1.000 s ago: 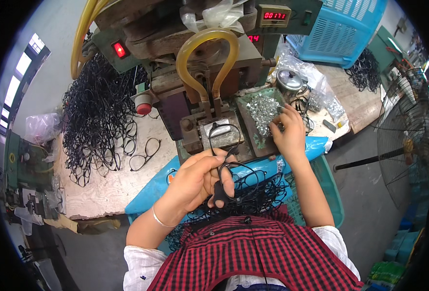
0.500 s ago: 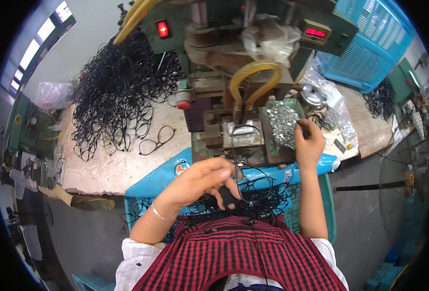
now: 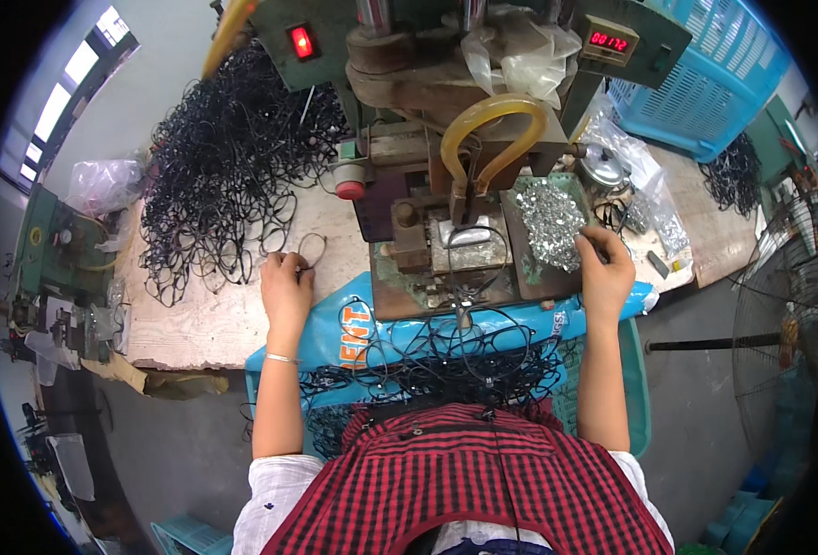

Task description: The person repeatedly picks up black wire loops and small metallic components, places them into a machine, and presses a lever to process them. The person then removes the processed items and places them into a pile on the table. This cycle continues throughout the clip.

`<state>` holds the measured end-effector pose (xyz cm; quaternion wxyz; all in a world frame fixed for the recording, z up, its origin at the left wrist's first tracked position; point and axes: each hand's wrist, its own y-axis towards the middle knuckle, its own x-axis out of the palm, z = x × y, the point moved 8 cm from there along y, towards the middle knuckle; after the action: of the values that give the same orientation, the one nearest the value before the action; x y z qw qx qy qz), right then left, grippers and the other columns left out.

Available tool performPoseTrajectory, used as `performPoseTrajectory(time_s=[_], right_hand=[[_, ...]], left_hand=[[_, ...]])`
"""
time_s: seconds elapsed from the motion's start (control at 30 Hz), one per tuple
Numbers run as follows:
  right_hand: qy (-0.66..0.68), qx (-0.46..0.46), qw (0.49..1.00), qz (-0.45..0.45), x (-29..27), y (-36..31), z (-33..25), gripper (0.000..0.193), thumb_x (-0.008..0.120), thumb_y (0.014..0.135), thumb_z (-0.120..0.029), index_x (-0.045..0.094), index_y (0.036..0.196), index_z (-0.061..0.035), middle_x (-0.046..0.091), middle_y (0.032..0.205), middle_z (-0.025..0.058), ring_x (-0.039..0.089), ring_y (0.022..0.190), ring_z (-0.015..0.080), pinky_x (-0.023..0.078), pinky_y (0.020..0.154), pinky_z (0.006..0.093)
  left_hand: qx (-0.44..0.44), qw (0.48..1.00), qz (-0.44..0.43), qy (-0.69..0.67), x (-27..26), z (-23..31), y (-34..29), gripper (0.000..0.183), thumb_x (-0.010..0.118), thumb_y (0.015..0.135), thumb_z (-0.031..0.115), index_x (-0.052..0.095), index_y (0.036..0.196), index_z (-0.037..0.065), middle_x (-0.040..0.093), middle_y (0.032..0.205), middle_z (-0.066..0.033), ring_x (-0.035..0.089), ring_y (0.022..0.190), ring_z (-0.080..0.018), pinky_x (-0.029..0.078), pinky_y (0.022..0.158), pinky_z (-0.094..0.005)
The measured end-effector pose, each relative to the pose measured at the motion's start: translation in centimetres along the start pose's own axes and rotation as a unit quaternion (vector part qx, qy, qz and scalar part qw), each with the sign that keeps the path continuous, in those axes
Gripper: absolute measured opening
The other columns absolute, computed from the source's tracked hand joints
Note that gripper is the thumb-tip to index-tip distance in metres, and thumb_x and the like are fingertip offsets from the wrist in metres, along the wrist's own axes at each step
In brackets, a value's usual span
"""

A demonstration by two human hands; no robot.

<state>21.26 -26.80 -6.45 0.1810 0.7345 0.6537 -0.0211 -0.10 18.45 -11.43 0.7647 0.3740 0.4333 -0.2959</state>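
Left hand (image 3: 287,283): reaches forward, curls over dark eyeglass frame (image 3: 325,245) on table (image 3: 210,328); cannot tell if gripping. Right hand (image 3: 607,274): curls beside silver pieces (image 3: 551,222) in green tray (image 3: 530,271); likewise cannot tell.

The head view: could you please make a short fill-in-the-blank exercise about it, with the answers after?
The left hand is at a glasses frame to the ____ of the machine.
The right hand is by a green tray of small pieces coloured ____.
The slotted crate at the upper right is coloured ____.
The apron is checked in black and ____.
Missing words: left; silver; blue; red.
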Motion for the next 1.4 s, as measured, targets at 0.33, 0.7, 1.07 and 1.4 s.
performPoseTrajectory(time_s=[0.33, 0.7, 1.07, 1.4], right_hand=[[0.101, -0.131, 0.965, -0.203, 8.2, -2.1, -13.0, 0.022, 0.074, 0.084, 0.001, 0.068, 0.105, 0.0025, 0.072, 0.1, 0.0062, 0.067, 0.095, 0.0135, 0.052, 0.088, 0.0287], [0.31, -0.014, 0.923, -0.229, 10.8, -4.2, -13.1, 0.047, 0.071, 0.084, 0.003, 0.056, 0.129, 0.0041, 0.074, 0.1, 0.009, 0.068, 0.097, 0.0119, 0.051, 0.09, 0.0269], [-0.148, -0.231, 0.958, -0.085, 5.4, -1.7, -8.9, 0.023, 0.073, 0.082, -0.011, 0.076, 0.104, -0.0079, 0.066, 0.125, 0.0206, 0.057, 0.128, 0.0377, 0.044, 0.108, 0.0468], [-0.3, -0.259, 0.918, -0.016, 6.0, 0.2, -2.9, 0.013, 0.078, 0.077, -0.016, 0.075, 0.089, -0.0117, 0.067, 0.119, 0.0127, 0.058, 0.123, 0.0353, 0.051, 0.092, 0.0475]], left_hand=[[-0.023, 0.891, 0.134, -0.433, -3.1, 4.4, 1.7, 0.01, 0.061, 0.101, 0.004, 0.055, 0.106, -0.001, 0.062, 0.095, -0.0035, 0.059, 0.085, -0.0094, 0.049, 0.078, -0.0231], [0.206, 0.67, 0.137, -0.7, -15.5, 17.7, 2.3, 0.01, 0.054, 0.102, -0.001, 0.052, 0.112, 0.001, 0.061, 0.111, -0.013, 0.066, 0.103, -0.0236, 0.064, 0.08, -0.0445], [0.418, 0.802, 0.084, -0.418, -13.3, 22.7, -2.3, 0.022, 0.067, 0.083, -0.008, 0.062, 0.101, 0.005, 0.074, 0.103, -0.0155, 0.066, 0.072, -0.0217, 0.062, 0.069, -0.0377], [0.589, 0.767, 0.105, -0.231, -11.3, 26.1, -4.4, 0.018, 0.078, 0.076, 0.003, 0.066, 0.089, 0.006, 0.075, 0.109, -0.0123, 0.071, 0.082, -0.0254, 0.065, 0.076, -0.0387]])
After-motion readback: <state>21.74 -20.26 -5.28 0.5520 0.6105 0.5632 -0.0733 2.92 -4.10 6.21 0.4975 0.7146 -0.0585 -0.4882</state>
